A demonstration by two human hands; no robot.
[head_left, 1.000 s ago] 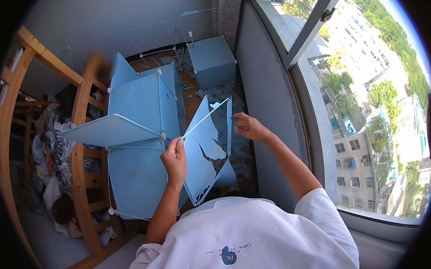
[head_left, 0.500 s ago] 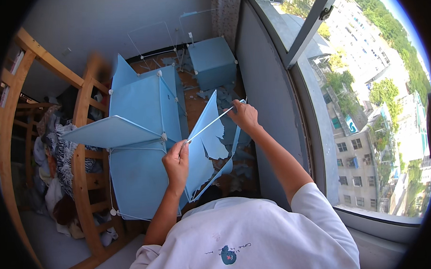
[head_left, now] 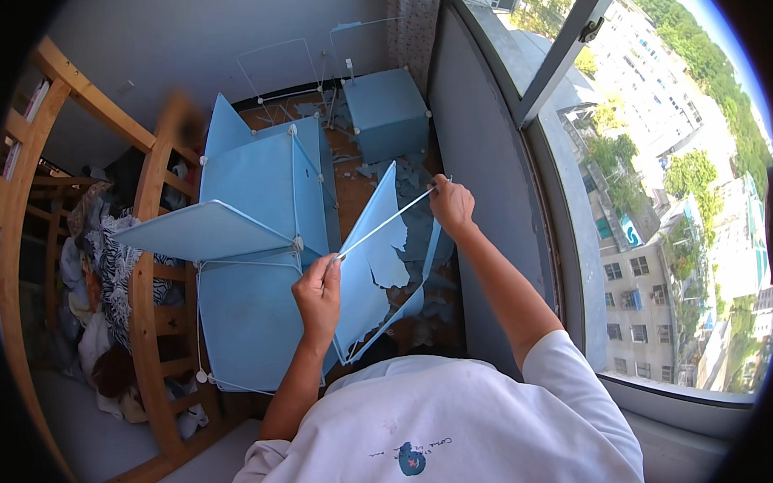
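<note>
A torn light-blue plastic panel (head_left: 360, 306) on a thin white wire frame (head_left: 391, 221) hangs between my hands, tilted, with a large jagged gap in its sheet. My left hand (head_left: 319, 297) grips the frame's near-left corner with fingers closed. At the far-right corner, my right hand (head_left: 454, 207) pinches the same frame. A loose blue strip (head_left: 433, 247) of the sheet trails down the frame's right side. Just left of my left hand stands a blue cube cabinet (head_left: 249, 327) joined with white round connectors, one panel (head_left: 212, 230) sticking out from it.
Another blue cube (head_left: 387, 101) stands by the far wall, near bare wire frames (head_left: 277, 71). Torn blue scraps (head_left: 413, 160) litter the wooden floor. A wooden bunk frame (head_left: 146, 292) with piled clothes (head_left: 95, 320) is at left; a window (head_left: 559, 52) opens on the right.
My right hand has shifted slightly right along with its end of the frame, and the blue strip there hangs farther from the hand. My left hand keeps its grip.
</note>
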